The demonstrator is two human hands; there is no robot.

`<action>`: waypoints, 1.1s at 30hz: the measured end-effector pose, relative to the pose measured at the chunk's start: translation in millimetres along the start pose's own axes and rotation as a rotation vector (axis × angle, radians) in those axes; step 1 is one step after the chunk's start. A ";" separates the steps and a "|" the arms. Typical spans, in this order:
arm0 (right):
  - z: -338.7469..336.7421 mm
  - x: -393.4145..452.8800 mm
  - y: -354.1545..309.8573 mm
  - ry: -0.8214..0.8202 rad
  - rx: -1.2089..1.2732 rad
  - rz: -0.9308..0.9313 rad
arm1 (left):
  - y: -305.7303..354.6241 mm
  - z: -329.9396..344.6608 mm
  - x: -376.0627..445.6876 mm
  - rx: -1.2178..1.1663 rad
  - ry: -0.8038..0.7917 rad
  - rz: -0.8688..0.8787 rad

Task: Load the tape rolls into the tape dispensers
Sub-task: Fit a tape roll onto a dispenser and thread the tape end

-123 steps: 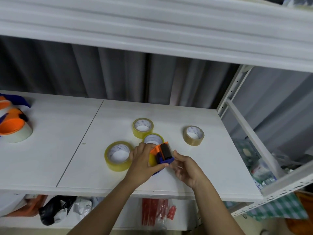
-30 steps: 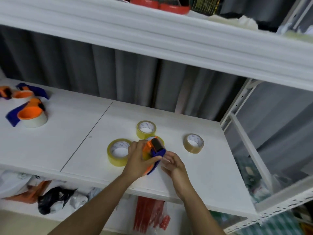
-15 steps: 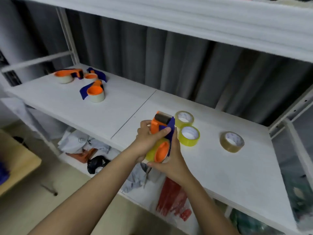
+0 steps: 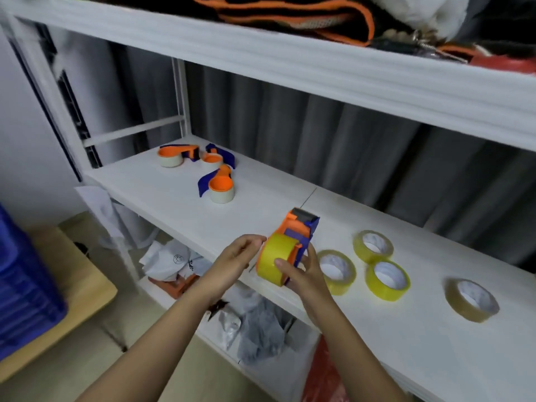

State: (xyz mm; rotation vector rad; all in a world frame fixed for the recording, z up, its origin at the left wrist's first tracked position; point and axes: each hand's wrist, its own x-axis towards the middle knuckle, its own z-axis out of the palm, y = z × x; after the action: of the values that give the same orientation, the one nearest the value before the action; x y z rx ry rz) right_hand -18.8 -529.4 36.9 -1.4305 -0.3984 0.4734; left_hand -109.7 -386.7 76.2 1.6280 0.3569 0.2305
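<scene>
Now-upright orange-blue dispenser (image 4: 298,232), yellow roll (image 4: 275,258)

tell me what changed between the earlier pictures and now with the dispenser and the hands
The orange and blue tape dispenser with the yellow tape roll on it has been lifted off the white shelf and carried left. The right hand holds it alone now; the left hand has let go and hovers beside it. The four loose tape rolls and the loaded dispensers stayed put.
</scene>
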 end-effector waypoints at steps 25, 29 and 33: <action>256.6 261.8 0.7 -0.317 -0.234 0.275 | -31.0 -316.4 163.8 0.075 0.656 0.072; 273.1 305.5 2.7 -0.309 -0.307 0.272 | -33.5 -360.4 202.7 0.018 0.737 -0.005; 297.0 340.6 15.8 -0.264 -0.318 0.296 | -47.0 -404.7 234.3 -0.024 0.813 -0.102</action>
State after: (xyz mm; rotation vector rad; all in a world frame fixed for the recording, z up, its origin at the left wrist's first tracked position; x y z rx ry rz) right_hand 109.9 -96.0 45.1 -1.7522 -0.4906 0.8746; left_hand -41.3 77.6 51.3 1.4261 1.0430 0.8184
